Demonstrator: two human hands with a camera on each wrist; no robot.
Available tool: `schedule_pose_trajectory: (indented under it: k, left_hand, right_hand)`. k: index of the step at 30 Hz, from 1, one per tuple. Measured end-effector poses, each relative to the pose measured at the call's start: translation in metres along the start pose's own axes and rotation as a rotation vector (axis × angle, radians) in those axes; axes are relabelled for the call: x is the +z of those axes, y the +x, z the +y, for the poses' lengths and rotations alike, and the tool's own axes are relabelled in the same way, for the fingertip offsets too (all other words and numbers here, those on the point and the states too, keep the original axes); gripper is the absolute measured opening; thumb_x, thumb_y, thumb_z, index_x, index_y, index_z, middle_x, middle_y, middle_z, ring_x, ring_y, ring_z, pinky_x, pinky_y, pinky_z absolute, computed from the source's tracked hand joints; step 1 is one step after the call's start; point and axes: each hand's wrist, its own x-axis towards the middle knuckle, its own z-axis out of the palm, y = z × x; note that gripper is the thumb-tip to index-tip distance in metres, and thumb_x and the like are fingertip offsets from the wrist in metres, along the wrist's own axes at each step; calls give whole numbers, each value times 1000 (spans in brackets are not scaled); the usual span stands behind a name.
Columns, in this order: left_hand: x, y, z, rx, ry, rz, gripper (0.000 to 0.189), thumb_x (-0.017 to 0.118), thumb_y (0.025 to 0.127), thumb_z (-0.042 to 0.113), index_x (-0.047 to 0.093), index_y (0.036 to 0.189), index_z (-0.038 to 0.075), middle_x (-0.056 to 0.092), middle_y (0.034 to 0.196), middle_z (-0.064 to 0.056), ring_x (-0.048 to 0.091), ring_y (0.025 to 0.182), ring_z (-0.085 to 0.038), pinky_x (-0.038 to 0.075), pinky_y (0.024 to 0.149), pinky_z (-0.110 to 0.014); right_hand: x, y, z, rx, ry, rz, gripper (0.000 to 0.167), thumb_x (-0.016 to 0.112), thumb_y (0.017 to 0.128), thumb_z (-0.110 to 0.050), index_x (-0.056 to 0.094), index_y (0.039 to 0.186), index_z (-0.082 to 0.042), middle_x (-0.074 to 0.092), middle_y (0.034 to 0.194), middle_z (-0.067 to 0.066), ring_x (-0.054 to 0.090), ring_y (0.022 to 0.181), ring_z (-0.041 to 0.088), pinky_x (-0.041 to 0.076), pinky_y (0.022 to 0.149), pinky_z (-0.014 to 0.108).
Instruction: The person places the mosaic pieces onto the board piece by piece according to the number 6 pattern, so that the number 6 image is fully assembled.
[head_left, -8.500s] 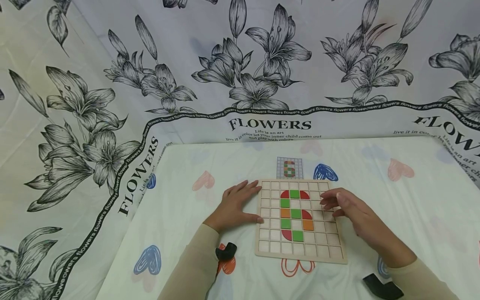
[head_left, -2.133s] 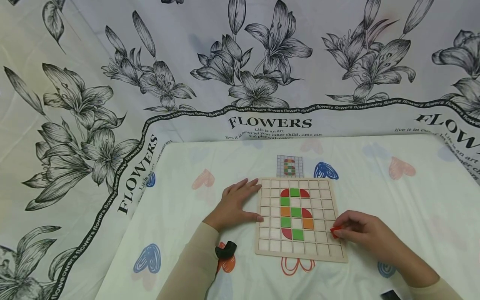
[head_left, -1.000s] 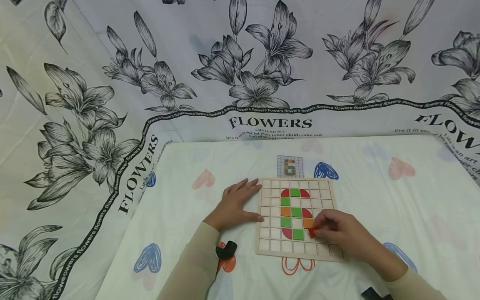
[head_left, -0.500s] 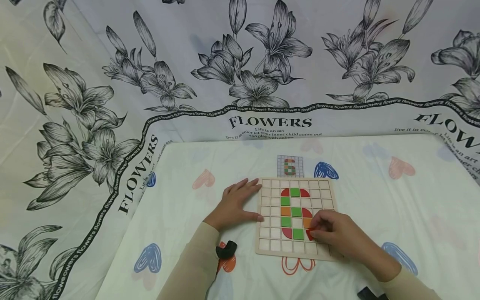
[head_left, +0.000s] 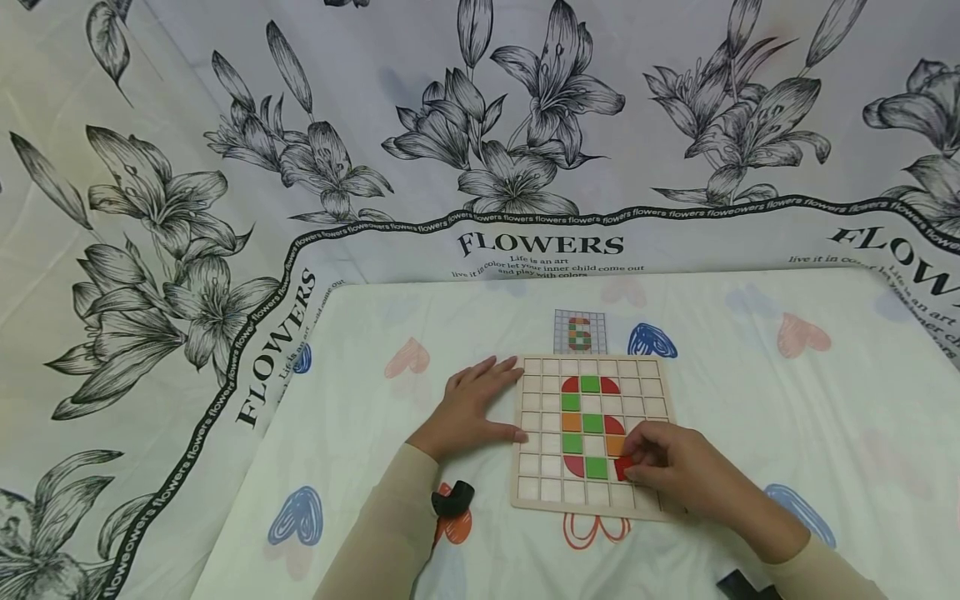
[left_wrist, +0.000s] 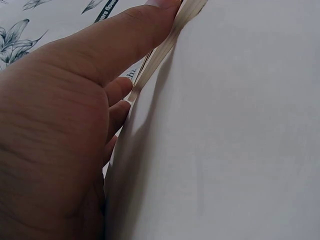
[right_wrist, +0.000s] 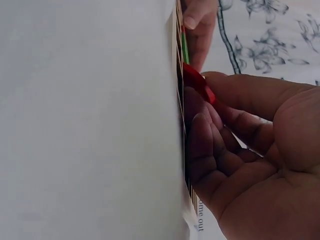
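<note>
A wooden grid board point(head_left: 550, 492) lies on the table, with green, orange and red tiles set in its cells. Between thumb and fingers, my right hand point(head_left: 678, 461) pinches a red tile point(head_left: 622, 469) over the lower right of the coloured pattern, beside a green square point(head_left: 596, 468) and below an orange square point(head_left: 614, 446). The right wrist view shows this red tile point(right_wrist: 199, 82) tilted at the thumb tip, close to the board. My left hand point(head_left: 467, 414) rests against the board's left edge with thumb and fingers spread; its thumb tip touches the rim point(left_wrist: 160, 55).
Behind the board lies a small printed grid card point(head_left: 579, 333) with a coloured figure like a 6. A white cloth point(head_left: 735, 400) with printed hearts covers the table. A flower-printed curtain point(head_left: 510, 108) hangs at the back. Black straps point(head_left: 453, 500) sit near the wrists.
My right hand has brought the red tile left from the board's right edge to the pattern's lower right, and the tile's tilt has shifted slightly. The left hand stays put.
</note>
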Motion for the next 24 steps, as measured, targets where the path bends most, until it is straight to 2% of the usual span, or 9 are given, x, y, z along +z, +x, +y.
schedule_pose_trajectory:
  k: [17, 24]
  left_hand:
    - [1, -1, 0, 8, 1, 4, 103, 76, 85, 80, 39, 171, 36, 21, 176, 22, 6, 163, -7, 11, 126, -52]
    - [1, -2, 0, 7, -5, 1, 103, 77, 85, 78, 39, 171, 36, 22, 176, 22, 6, 163, -6, 11, 127, -51]
  right_hand:
    - [4, 0, 2, -56, -35, -1, 18, 87, 94, -10, 72, 102, -14, 68, 93, -8, 63, 80, 11, 56, 71, 28]
    - [2, -3, -1, -38, -7, 4, 11, 83, 99, -16, 73, 104, -16, 68, 91, -8, 65, 81, 13, 56, 72, 28]
